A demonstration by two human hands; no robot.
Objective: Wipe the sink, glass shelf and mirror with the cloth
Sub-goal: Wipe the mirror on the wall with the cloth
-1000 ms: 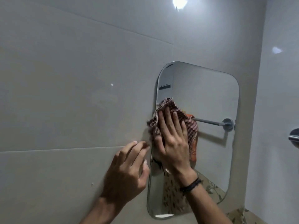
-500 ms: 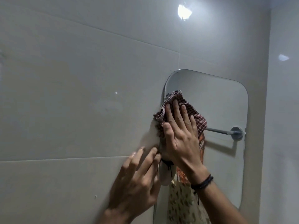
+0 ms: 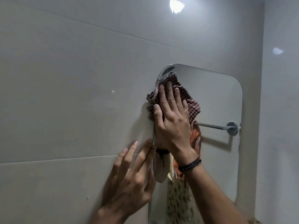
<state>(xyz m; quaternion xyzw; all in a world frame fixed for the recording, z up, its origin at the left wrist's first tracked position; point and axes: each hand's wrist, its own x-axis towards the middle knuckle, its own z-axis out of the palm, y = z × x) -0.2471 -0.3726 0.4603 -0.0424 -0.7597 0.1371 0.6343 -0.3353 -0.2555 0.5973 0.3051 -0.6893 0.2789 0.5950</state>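
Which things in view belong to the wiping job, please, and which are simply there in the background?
Job: cloth, pressed flat by the right hand; mirror; left hand, fingers on the tiled wall beside the mirror's edge.
Background: towel rail reflected in the mirror; black wristband; bright glare on the tiles.

One head-worn view, close in, facing the tiled wall (image 3: 64, 94) and mirror (image 3: 215, 102).

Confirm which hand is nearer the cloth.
Right. The right hand presses flat on the cloth; the left hand rests lower, off the cloth, on the wall tile at the edge of the mirror.
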